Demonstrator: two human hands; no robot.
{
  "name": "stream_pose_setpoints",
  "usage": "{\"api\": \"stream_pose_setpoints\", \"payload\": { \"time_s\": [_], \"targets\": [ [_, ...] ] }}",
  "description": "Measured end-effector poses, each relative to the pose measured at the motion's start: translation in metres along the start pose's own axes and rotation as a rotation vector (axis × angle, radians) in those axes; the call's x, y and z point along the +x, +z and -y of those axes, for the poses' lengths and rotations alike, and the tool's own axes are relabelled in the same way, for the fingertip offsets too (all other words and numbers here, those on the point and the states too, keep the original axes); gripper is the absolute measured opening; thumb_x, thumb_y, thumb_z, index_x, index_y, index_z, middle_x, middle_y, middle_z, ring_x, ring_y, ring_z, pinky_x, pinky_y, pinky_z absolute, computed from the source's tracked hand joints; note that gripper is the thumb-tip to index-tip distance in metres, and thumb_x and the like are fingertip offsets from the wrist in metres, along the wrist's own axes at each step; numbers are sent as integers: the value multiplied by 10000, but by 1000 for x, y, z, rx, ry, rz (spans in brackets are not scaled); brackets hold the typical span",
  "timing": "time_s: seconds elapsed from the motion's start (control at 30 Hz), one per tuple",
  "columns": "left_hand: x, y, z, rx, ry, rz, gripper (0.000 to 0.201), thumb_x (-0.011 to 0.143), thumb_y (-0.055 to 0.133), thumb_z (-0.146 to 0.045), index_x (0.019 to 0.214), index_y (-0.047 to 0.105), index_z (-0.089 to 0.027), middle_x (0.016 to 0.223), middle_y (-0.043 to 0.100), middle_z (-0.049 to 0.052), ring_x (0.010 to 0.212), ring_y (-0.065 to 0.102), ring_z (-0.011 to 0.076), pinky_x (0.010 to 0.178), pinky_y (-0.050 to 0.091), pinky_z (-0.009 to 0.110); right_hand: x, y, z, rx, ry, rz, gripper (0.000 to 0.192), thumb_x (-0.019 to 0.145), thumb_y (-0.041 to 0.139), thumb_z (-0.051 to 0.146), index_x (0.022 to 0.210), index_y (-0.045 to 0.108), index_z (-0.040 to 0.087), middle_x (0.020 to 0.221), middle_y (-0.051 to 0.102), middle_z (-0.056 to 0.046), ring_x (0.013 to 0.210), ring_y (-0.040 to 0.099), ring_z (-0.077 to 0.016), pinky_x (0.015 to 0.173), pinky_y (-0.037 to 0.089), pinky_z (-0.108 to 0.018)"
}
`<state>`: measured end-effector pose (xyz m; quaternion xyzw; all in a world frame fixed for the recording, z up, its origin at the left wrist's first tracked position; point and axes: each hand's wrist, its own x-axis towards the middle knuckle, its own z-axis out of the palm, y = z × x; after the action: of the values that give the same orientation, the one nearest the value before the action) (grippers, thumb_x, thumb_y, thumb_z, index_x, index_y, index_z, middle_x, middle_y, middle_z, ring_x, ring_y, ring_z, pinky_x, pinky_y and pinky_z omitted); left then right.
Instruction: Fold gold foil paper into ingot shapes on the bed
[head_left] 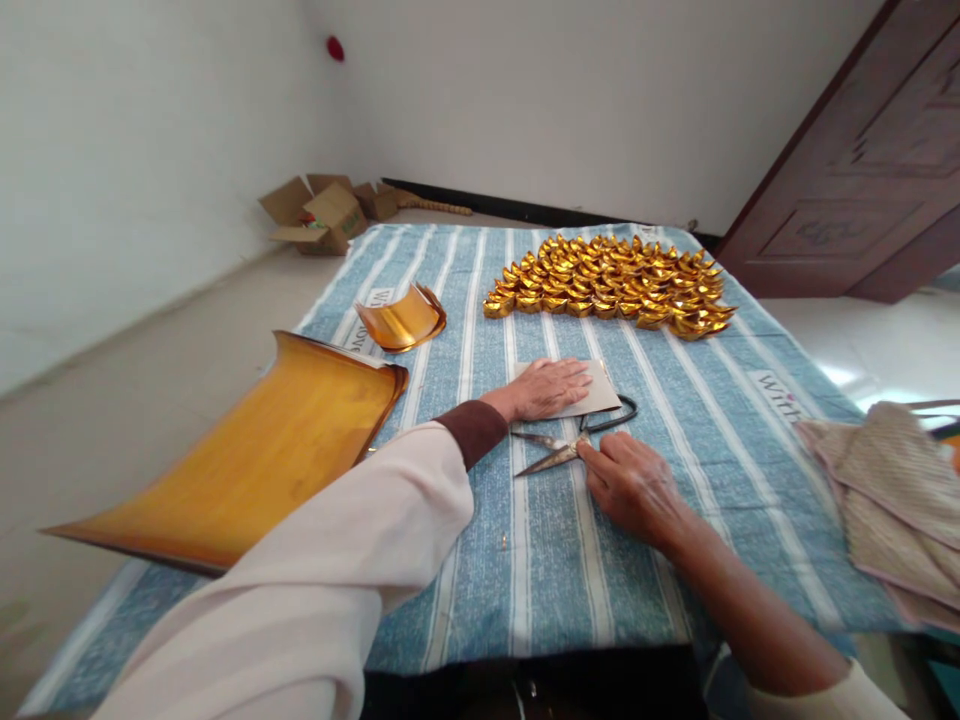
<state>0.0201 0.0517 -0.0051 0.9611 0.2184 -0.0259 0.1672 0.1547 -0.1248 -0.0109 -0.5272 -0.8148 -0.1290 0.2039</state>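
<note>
My left hand (551, 388) lies flat, fingers stretched out, on a pale greyish sheet of paper (602, 388) in the middle of the table. Much of the sheet is under the palm. Just in front of me, my right hand (628, 482) is closed round a pair of scissors (553, 456), gripping them close to the pivot. Their two blades are spread and point left; one black handle loop reaches up by the sheet's right edge. The other loop is hidden by the hand.
A blue striped cloth (480, 590) covers the table. Many folded gold paper ingots (607, 285) sit at the back right. Curled gold sheets (405, 318) and a larger gold stack (247, 450) lie left. A beige towel (892, 480) is at right, cardboard boxes (322, 215) beyond.
</note>
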Motion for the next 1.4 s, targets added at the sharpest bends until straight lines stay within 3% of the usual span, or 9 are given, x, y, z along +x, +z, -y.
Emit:
{"api": "stream_pose_setpoints", "payload": {
  "time_s": [0.2, 0.33, 0.5, 0.67, 0.77, 0.87, 1.07, 1.27, 1.4],
  "targets": [
    [-3, 4, 5, 27, 10, -75, 470, 1015, 292, -365, 1422, 441, -182, 1547, 353, 105, 1432, 287, 241, 1101, 209, 446, -41, -16, -28, -29, 147, -77, 282, 928, 449, 167, 1028, 709, 125, 655, 537, -21, 658, 523, -163, 640, 379, -276],
    [-8, 5, 8, 55, 78, -186, 449, 1001, 366, -377, 1357, 509, -143, 1480, 454, 136, 1390, 371, 252, 1084, 277, 417, -47, -19, -68, -217, 420, -135, 293, 926, 448, 230, 1030, 712, 156, 745, 631, -50, 732, 588, -183, 650, 383, -278],
    [-18, 4, -2, 146, 60, -293, 365, 987, 430, -357, 1234, 582, -135, 1397, 537, 155, 1327, 450, 284, 1079, 293, 478, -20, -17, -111, -421, 829, 97, 312, 919, 425, 234, 1047, 695, 144, 877, 677, -113, 818, 626, -251, 619, 367, -304],
    [-33, 6, -24, 223, 19, -382, 400, 925, 543, -473, 1152, 592, -147, 1316, 591, 166, 1255, 500, 313, 1080, 244, 573, -10, -8, -124, -396, 1016, 266, 348, 949, 378, 269, 1032, 688, 133, 949, 672, -158, 866, 637, -277, 637, 405, -319],
    [-40, 10, -34, 229, -32, -398, 434, 871, 627, -441, 1174, 568, -137, 1307, 584, 178, 1264, 480, 331, 1073, 255, 584, -16, -2, -120, -428, 993, 265, 347, 951, 397, 301, 986, 694, 124, 929, 660, -157, 872, 629, -279, 651, 410, -322],
    [-40, 15, -37, 199, -100, -414, 382, 870, 634, -345, 1181, 555, -138, 1291, 587, 171, 1237, 504, 315, 1077, 267, 578, -18, 2, -108, -456, 887, 144, 332, 935, 439, 327, 970, 703, 129, 880, 647, -150, 852, 607, -283, 676, 417, -344],
    [-40, 16, -37, 127, -120, -446, 161, 915, 527, -196, 1049, 608, -158, 1184, 647, 134, 1117, 591, 267, 1011, 387, 490, 12, 12, -77, 3, 350, 6, 384, 849, 446, 117, 1158, 657, 206, 926, 662, -63, 910, 601, -196, 772, 457, -273],
    [-51, -14, -40, 15, -162, -607, 205, 882, 465, -117, 958, 643, -184, 1066, 680, 105, 1022, 615, 239, 952, 443, 394, 45, 30, -76, 321, 335, 27, 594, 668, 440, -5, 1177, 637, 230, 941, 678, -31, 895, 637, -168, 794, 491, -259],
    [-54, -41, -41, -527, -324, -729, 196, 876, 498, -173, 787, 672, -187, 817, 673, 33, 828, 605, 191, 797, 458, 289, 53, 34, -78, 476, 392, 42, 546, 651, 469, 38, 1121, 687, 210, 941, 695, -45, 872, 648, -183, 775, 501, -271]
  ]
}}
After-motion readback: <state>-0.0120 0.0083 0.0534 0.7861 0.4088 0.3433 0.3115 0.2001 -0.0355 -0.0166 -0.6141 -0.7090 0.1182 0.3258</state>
